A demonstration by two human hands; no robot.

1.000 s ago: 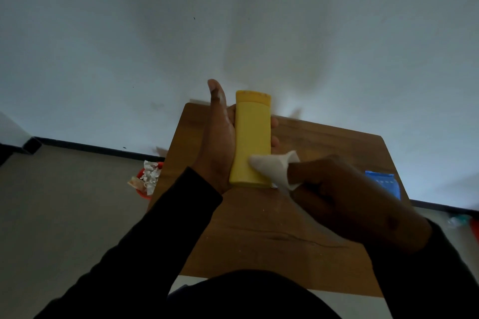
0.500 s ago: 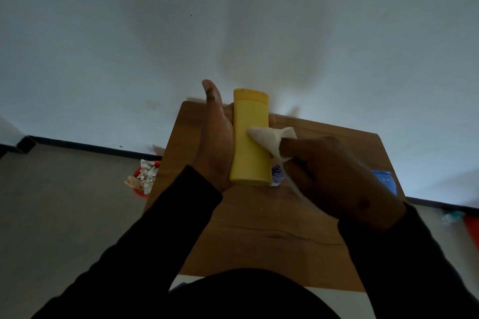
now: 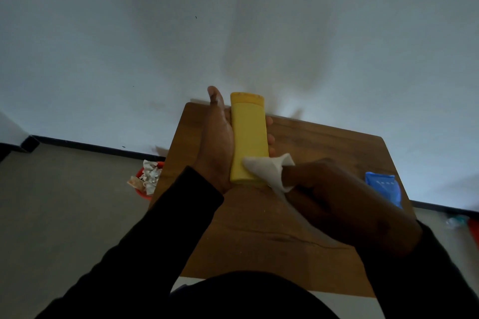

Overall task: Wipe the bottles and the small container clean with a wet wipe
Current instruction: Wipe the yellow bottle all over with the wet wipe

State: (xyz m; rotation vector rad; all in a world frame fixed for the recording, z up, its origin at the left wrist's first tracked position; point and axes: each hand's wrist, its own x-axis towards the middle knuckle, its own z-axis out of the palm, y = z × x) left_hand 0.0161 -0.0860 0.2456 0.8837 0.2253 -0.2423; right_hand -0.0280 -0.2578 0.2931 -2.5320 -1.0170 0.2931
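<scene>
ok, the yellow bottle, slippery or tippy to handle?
Likely slick: the yellow bottle looks smooth, and the wipe is on its lower end. Probably stiff; it keeps its shape in the left hand. Tall and narrow, so it may tip if stood up.

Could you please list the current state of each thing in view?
Yellow bottle: capped, held above the table.
Wet wipe: pressed on the bottle's lower end.
Left hand: cradling the bottle.
Right hand: pinching the wipe.
Blue pack: lying on the table.
Red bin: stuffed with crumpled paper.
</scene>
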